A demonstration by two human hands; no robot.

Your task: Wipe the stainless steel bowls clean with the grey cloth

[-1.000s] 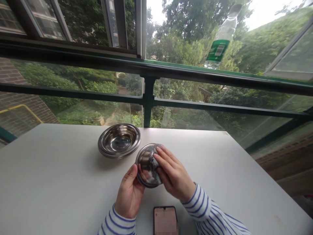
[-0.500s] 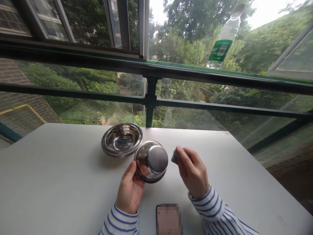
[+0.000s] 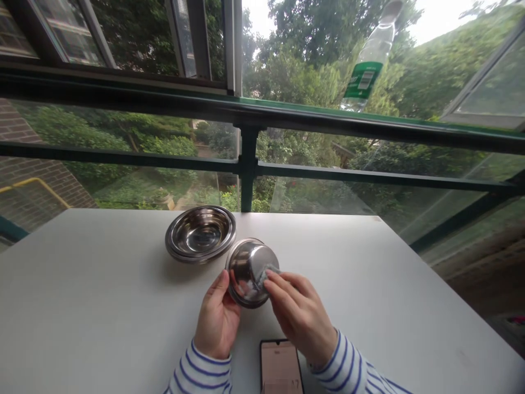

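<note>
Over the white surface, near a wide metal basin, the left hand is gripping a tilted bowl by its rim while the right hand, its fingers pressing a mostly hidden gray pad, probably a scourer, is re-establishing contact with the base after brief separation, resuming the rubbing.

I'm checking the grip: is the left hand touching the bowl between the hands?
Touching. The head view shows it: the left hand has its thumb against the rim of the bowl.
</note>
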